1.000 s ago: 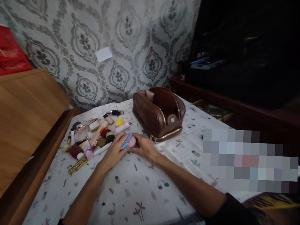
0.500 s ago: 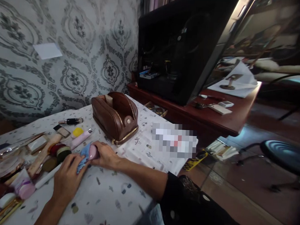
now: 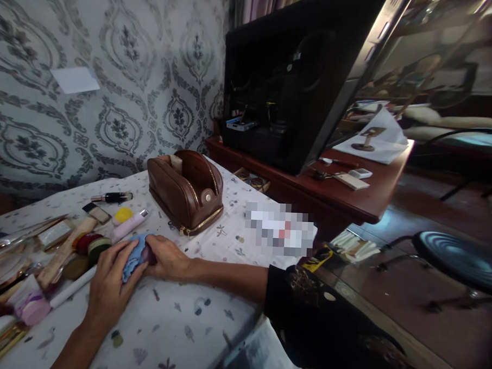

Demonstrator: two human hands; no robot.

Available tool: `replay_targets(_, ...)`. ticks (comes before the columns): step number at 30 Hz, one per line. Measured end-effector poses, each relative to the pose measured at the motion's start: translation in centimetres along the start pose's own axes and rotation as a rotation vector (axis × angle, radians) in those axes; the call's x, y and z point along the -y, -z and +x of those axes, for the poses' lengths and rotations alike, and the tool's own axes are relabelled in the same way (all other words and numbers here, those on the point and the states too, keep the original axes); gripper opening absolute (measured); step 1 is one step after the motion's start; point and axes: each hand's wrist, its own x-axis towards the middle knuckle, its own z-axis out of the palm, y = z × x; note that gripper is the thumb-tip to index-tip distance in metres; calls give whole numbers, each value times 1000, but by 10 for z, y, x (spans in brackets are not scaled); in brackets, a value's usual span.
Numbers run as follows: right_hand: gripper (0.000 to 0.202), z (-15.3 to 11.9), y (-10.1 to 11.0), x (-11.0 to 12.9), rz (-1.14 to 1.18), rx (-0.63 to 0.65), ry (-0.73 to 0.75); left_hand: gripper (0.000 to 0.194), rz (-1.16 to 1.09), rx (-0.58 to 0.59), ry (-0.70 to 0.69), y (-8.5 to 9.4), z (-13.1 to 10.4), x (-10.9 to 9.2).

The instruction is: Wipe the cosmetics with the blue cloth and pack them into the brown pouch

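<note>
My left hand (image 3: 110, 284) is closed on a crumpled blue cloth (image 3: 132, 260), which it presses against a small rounded pinkish-mauve item (image 3: 147, 257). My right hand (image 3: 167, 259) grips that item from the other side; fingers and cloth hide most of it, so its exact kind does not show. Beyond the hands stands a brown zippered cosmetic bag (image 3: 176, 195) with its top open. Close to the left hand lie a pale pink tube (image 3: 129, 225), a round yellow item (image 3: 123, 215) and a long white stick-like item (image 3: 74, 287).
Several cosmetics crowd the table's left side, among them a purple-and-white tube (image 3: 31, 300) and a black-capped tube (image 3: 117, 197). A patterned cloth covers the table (image 3: 182, 328). At the right stand a television (image 3: 274, 98) on a reddish-brown cabinet (image 3: 343, 199) and a round stool (image 3: 463, 262).
The blue cloth now covers more of the pinkish item, and the item has turned slightly between my hands. The view has shifted a little.
</note>
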Motion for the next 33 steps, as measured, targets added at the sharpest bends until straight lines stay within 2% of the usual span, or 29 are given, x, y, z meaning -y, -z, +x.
replay_targets(5, 41, 1, -4, -6, 65, -31, -46, 43, 43, 18, -35, -3, -1, -1)
replay_targets(16, 30, 4, -7, -12, 170, -82, -20, 35, 29, 13, -25, -2, 0, -6)
replay_targets(24, 23, 4, -11, -13, 333, -88, -44, 30, -40, 94, 59, 3, 1, -11)
replay_targets(33, 31, 1, -10, -9, 449, -71, -89, 17, -59, -41, -51, 4, 0, -18)
